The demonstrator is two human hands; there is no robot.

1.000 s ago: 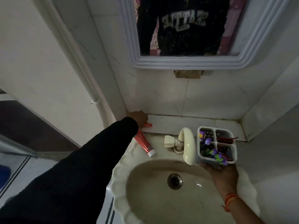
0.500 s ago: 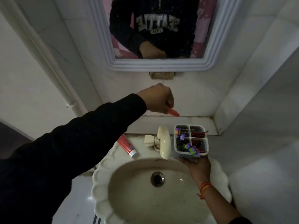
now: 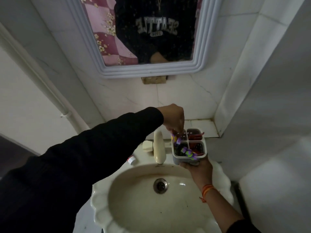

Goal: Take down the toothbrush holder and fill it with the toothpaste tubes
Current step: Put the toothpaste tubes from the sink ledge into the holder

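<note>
My right hand [image 3: 199, 169] grips the bottom of a white four-compartment toothbrush holder [image 3: 183, 160] and keeps it above the sink's back right rim. Red tubes fill its right compartments, and purple and green items stick out on the left. My left hand [image 3: 174, 119], in a black sleeve, hovers over the holder's rear left compartment. Its fingertips are pinched on a small red toothpaste tube [image 3: 173, 132], which they mostly hide. A larger red toothpaste tube lies on the sink rim; only its white cap [image 3: 131, 160] shows beside my left arm.
A cream faucet [image 3: 159, 148] stands just left of the holder, above the basin [image 3: 101, 207] with its drain [image 3: 160, 185]. A tiled ledge [image 3: 202, 125] runs behind, under a white-framed mirror [image 3: 151, 71]. Walls close in on the right, and a pipe [image 3: 50, 91] runs down the left.
My left hand lifted the small red tube from the ledge, carried it right and lowered it onto the holder. The right hand kept the holder by the faucet.
</note>
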